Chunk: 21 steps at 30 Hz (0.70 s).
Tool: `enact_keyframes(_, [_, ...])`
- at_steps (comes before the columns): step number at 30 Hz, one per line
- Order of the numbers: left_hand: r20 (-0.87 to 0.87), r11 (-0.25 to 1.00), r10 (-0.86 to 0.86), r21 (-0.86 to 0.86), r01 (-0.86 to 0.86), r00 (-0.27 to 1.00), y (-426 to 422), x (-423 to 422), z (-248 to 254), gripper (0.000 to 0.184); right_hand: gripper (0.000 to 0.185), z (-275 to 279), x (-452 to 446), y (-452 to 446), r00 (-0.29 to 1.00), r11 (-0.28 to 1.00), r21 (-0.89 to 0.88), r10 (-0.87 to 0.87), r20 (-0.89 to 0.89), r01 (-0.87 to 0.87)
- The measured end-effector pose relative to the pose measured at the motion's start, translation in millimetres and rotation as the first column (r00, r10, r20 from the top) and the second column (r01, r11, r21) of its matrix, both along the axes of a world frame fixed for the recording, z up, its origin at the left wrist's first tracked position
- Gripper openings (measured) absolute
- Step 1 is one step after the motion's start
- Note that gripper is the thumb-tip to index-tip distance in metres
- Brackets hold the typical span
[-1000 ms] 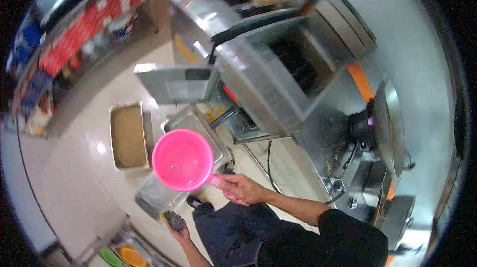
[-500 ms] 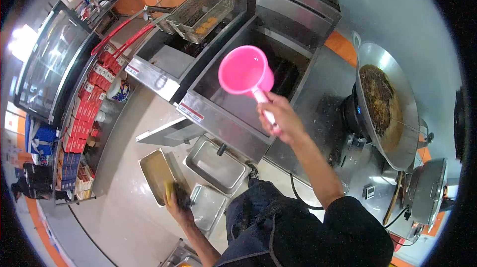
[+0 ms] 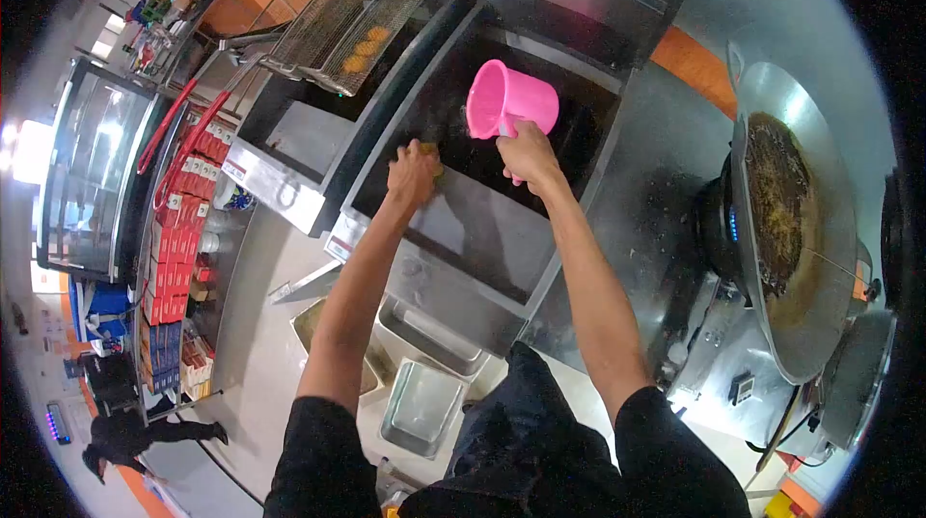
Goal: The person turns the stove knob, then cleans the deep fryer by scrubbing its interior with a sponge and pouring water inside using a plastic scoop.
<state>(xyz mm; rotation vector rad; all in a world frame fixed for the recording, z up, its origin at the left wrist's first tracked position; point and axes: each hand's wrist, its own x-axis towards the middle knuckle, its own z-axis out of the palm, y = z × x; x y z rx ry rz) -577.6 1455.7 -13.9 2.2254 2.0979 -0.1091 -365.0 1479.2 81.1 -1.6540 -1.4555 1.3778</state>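
My right hand (image 3: 529,153) is closed around the handle of a pink dipper (image 3: 531,101). The dipper is tipped on its side over the dark well of a steel fryer (image 3: 444,272), its mouth facing left. Whether anything runs out of it, I cannot tell. My left hand (image 3: 413,174) reaches into the left part of the same fryer. Its fingers are curled over a yellowish sponge (image 3: 434,159), mostly hidden beneath them, near the sloping metal plate (image 3: 482,219).
Left of the fryer stands another fryer (image 3: 309,142), with wire baskets (image 3: 371,12) holding fried pieces above it. A large wok (image 3: 839,238) of dark oil sits at right. Metal pans (image 3: 422,407) lie on the floor. A person (image 3: 145,436) is at far left.
My left hand has risen from the floor pans into the fryer with the sponge. The dipper has tilted from mouth up to mouth left. A person has come further into view.
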Motion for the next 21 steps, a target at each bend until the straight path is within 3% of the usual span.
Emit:
enact_keyframes(1, [-0.182, 0.998, -0.054, -0.05, 0.045, 0.982, 19, -2, -16, 0.033, 0.02, -2, -2, 8, 1.0, 1.0, 0.003, -0.002, -0.002, 0.002])
enact_keyframes(2, [-0.185, 0.998, -0.053, -0.043, 0.046, 0.981, 36, -3, -32, 0.033, 0.022, -3, -4, 18, 0.999, 0.999, 0.0, 0.046, 0.008, -0.046])
enact_keyframes(4, [-0.488, 0.94, -0.279, 0.04, 0.34, 0.827, 68, -3, -65, 0.034, 0.022, -8, -8, 36, 0.999, 0.999, 0.006, 0.042, 0.008, -0.042])
enact_keyframes(5, [-0.488, 0.939, -0.274, 0.049, 0.339, 0.829, 83, -10, -85, 0.034, 0.023, -10, -11, 44, 0.999, 0.999, 0.006, 0.042, 0.009, -0.042])
enact_keyframes(7, [-0.685, 0.806, -0.47, -0.075, 0.588, 0.556, 103, -9, -77, 0.034, 0.022, -8, -16, 57, 1.0, 0.999, 0.051, 0.006, 0.016, -0.007])
enact_keyframes(8, [-0.71, 0.802, -0.546, -0.288, 0.524, 0.445, 121, -2, -72, 0.034, 0.02, -5, -15, 64, 0.999, 0.998, 0.049, 0.043, 0.022, -0.044])
enact_keyframes(12, [-0.723, 0.856, -0.385, -0.048, 0.514, 0.574, 165, 8, -86, 0.031, 0.024, 14, -10, 81, 0.993, 0.991, 0.09, 0.093, 0.069, -0.099])
enact_keyframes(13, [-0.714, 0.858, -0.391, -0.054, 0.511, 0.58, 164, 7, -93, 0.031, 0.025, 17, -9, 80, 0.988, 0.989, 0.09, 0.112, 0.102, -0.121])
enact_keyframes(15, [-0.594, 0.812, -0.579, -0.356, 0.463, 0.558, 156, 4, -109, 0.032, 0.026, 19, -2, 75, 0.987, 0.99, 0.08, 0.11, 0.118, -0.12])
enact_keyframes(17, [-0.592, 0.831, -0.554, -0.351, 0.431, 0.586, 134, -7, -129, 0.032, 0.027, 21, 5, 71, 0.988, 0.992, 0.042, 0.116, 0.098, -0.121])
enact_keyframes(19, [-0.466, 0.809, -0.568, -0.466, 0.358, 0.678, 135, -9, -125, 0.032, 0.026, 20, 12, 68, 0.989, 0.992, 0.02, 0.121, 0.089, -0.123])
enact_keyframes(21, [-0.478, 0.808, -0.583, -0.426, 0.407, 0.657, 165, -11, -133, 0.036, 0.026, 19, 16, 65, 0.986, 0.991, 0.006, 0.133, 0.101, -0.134])
